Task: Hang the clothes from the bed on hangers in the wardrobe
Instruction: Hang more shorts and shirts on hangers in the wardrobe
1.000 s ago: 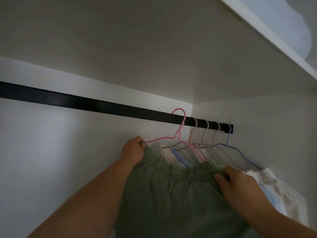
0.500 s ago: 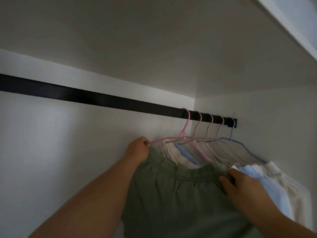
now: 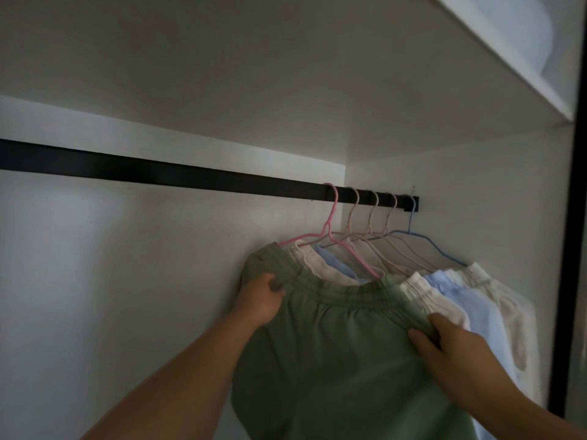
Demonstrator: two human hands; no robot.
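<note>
Green shorts (image 3: 343,350) with an elastic waistband hang on a pink hanger (image 3: 330,223), whose hook sits over the black wardrobe rail (image 3: 158,171). My left hand (image 3: 262,300) grips the left side of the waistband, just below the hanger's left tip. My right hand (image 3: 451,354) pinches the right end of the waistband. Behind the green shorts hang cream shorts (image 3: 425,296), light blue shorts (image 3: 463,300) and more cream clothes on several pale hangers (image 3: 371,223) and a blue hanger (image 3: 413,230).
The rail runs bare to the left of the pink hanger. A white shelf (image 3: 495,58) juts out above at the right, with a pale bundle (image 3: 527,33) on it. A dark door frame (image 3: 575,249) borders the right edge. The wardrobe side wall stands close behind the clothes.
The pink hanger's hook has settled onto the rail. My left hand has slid down from the hanger's tip to the waistband, and my right hand has dropped lower along the fabric.
</note>
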